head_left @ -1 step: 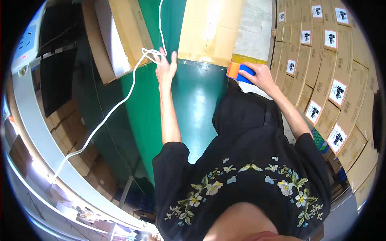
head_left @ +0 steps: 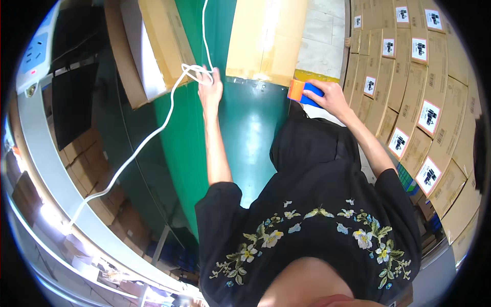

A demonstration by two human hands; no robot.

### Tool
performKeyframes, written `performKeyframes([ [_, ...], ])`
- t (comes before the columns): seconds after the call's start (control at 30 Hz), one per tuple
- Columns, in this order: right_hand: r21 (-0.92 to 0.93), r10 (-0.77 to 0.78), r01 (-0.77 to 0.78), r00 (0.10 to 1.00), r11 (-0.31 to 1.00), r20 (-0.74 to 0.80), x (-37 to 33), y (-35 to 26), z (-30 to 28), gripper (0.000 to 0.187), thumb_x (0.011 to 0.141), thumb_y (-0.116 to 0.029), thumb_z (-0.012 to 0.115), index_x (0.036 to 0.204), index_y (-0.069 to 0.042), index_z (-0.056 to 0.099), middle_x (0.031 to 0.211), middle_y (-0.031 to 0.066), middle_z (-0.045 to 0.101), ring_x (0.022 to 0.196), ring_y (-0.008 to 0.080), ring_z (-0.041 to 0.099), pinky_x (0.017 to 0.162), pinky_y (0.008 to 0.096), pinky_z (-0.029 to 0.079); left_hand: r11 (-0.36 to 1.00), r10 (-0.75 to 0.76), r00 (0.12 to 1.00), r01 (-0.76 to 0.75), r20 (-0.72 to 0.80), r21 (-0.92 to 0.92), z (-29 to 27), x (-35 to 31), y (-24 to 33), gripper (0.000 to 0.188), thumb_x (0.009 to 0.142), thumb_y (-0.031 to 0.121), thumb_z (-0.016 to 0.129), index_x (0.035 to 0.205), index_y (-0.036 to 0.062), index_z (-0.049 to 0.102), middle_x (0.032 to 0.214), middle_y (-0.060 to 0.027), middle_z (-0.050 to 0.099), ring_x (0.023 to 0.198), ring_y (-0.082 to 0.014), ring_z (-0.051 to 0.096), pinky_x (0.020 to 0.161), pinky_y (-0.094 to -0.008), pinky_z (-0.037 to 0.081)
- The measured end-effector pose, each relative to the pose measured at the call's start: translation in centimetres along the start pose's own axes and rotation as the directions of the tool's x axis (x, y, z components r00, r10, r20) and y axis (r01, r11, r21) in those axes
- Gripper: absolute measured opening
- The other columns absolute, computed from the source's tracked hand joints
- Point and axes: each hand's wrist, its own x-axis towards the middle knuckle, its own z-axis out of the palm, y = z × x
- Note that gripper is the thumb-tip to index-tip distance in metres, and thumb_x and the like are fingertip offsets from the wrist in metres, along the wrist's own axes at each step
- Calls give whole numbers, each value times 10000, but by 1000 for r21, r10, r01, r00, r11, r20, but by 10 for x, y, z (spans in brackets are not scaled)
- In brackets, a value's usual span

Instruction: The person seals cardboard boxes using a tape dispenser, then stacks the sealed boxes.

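Cord [head_left: 140, 147], left hand [head_left: 210, 92] less spread

To our right we see stacked brown cartons [head_left: 382, 105], several bearing white labels [head_left: 429, 116] edged in red. Grey floor tiles [head_left: 322, 43] end at 1 yellow strip [head_left: 318, 76]. On our left are 1 socket panel [head_left: 35, 53], 1 black panel [head_left: 73, 105] and 1 grey beam [head_left: 53, 174].

There are two bare hands [head_left: 210, 93] [head_left: 335, 99], one long white cord [head_left: 136, 152], one orange-and-blue block [head_left: 296, 90], two big brown cardboard boxes [head_left: 171, 38] [head_left: 263, 41] on one shiny green tabletop [head_left: 249, 115].
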Motion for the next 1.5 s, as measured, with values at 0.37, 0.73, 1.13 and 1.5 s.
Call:
performKeyframes([
  [0.37,-65,24,-22,999,998,29,-22,3,-42,379,809,-413,620,960,-69,672,792,150,665,685,291,651,623,379,511,780,-173,926,336,335,-527,-3,-20,60,379,926,280,500,1234,62,531,1033,-228,628,967,-334,611,849,-378,456],
  [0.73,-296,552,-468,651,832,521,23,86,-3,499,744,-521,630,839,-36,704,739,177,662,726,264,662,674,375,502,22,-729,657,303,192,-953,67,-41,115,574,989,445,205,1328,14,378,1230,-122,465,1215,-248,416,1017,-352,337],
  [1.13,437,579,-673,738,596,346,137,76,-143,383,899,-385,531,995,-33,648,751,8,642,542,53,514,440,205,375,304,-923,384,707,-14,-639,76,-128,91,409,931,226,439,1243,-39,430,1162,-198,515,1068,-325,491,963,-405,349],
  [1.5,588,250,-373,926,718,283,343,84,-183,358,896,-326,538,1089,-34,612,950,38,659,809,93,599,756,233,463,-801,-535,253,153,806,-579,85,-111,182,544,938,456,226,1335,124,394,1288,-125,494,1195,-272,467,977,-453,379],
])
